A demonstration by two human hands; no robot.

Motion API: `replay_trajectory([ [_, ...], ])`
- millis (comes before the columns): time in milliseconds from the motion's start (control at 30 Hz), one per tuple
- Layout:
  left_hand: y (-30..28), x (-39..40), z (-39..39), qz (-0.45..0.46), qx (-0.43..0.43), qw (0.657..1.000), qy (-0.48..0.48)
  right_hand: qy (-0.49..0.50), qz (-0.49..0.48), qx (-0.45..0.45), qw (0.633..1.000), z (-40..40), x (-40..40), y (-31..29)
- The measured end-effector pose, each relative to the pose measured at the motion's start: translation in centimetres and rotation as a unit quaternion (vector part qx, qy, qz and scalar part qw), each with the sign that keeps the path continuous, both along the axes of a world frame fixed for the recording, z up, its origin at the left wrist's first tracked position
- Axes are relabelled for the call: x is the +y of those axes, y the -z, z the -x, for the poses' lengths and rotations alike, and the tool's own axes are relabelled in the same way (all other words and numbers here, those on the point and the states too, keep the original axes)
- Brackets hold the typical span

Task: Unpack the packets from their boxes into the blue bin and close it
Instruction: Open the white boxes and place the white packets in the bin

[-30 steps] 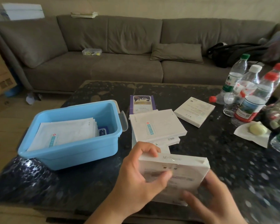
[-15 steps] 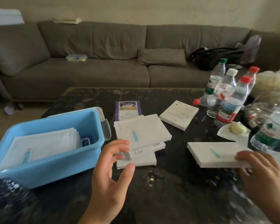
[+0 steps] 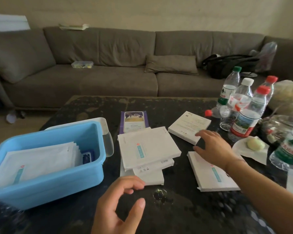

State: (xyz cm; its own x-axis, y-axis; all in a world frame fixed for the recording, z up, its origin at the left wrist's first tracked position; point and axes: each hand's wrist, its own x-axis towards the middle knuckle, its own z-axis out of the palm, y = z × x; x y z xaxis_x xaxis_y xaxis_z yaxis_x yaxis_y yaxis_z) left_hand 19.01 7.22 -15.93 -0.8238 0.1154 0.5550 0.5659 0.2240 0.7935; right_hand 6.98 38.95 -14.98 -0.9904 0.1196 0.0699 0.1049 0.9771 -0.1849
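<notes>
The blue bin (image 3: pixel 61 183) stands at the table's left with several white packets (image 3: pixel 39 161) lying flat inside; its clear lid (image 3: pixel 107 132) lies behind and under it. A stack of white boxes (image 3: pixel 147 147) sits in the middle, with a purple packet (image 3: pixel 134 122) behind it. Another white box (image 3: pixel 188 125) lies further right, and a flat white box (image 3: pixel 211 176) is near the right. My right hand (image 3: pixel 211 147) hovers over these two boxes, fingers spread, the fingertips at the far box's near edge. My left hand (image 3: pixel 120 208) is held loosely curled and empty, just in front of the stack.
Several water bottles (image 3: pixel 247 114) crowd the table's right side, beside a white napkin (image 3: pixel 250 151) with a pale round object on it. A small puddle (image 3: pixel 159 195) glistens near my left hand. A brown sofa (image 3: pixel 108 68) runs behind the table.
The white box I held in both hands was laid down on the right of the table. My right hand then moved away from it toward the far right box.
</notes>
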Motion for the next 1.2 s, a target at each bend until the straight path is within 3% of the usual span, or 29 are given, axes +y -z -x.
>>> replay_trajectory([
  [167,-0.2,0.0,0.1,0.074,0.012,0.997,0.000,0.038,0.044,-0.103,0.993,7.6,-0.8,1.9],
  [267,-0.3,-0.1,0.1,0.057,-0.037,0.998,0.013,0.030,-0.010,-0.100,0.994,8.4,-1.1,1.8],
  [467,-0.2,-0.2,-0.2,-0.021,-0.127,0.991,0.047,-0.044,-0.227,-0.042,0.972,6.8,-1.2,1.5],
  [567,-0.8,0.3,-0.4,-0.077,-0.185,0.978,0.062,-0.014,-0.231,0.022,0.973,5.0,-0.8,-0.3],
  [667,-1.5,0.6,-0.4,-0.112,-0.233,0.963,0.074,0.020,-0.145,0.138,0.979,2.1,-1.1,-2.3],
  [767,-1.7,1.0,0.1,-0.159,-0.323,0.926,0.108,-0.021,-0.043,0.307,0.950,-2.7,-2.3,-3.2],
  [833,-2.1,1.0,0.6,-0.214,-0.428,0.860,0.178,-0.090,-0.020,0.400,0.912,-6.3,-3.6,-3.8],
  [900,-2.8,0.9,0.9,-0.289,-0.503,0.776,0.248,-0.197,-0.006,0.431,0.881,-9.4,-5.3,-3.8],
  [967,-3.3,0.6,1.2,-0.359,-0.507,0.709,0.334,-0.302,0.020,0.418,0.857,-11.5,-7.2,-3.4],
  [1033,-3.3,0.0,1.3,-0.413,-0.436,0.669,0.438,-0.362,0.052,0.408,0.836,-12.3,-8.6,-2.6],
  [1100,-2.7,-0.7,0.8,-0.481,-0.390,0.663,0.422,-0.369,0.106,0.416,0.824,-12.0,-9.0,-2.1],
  [1200,-3.6,-0.7,0.3,-0.458,-0.369,0.725,0.358,-0.322,0.151,0.445,0.822,-11.7,-9.7,-1.8],
])
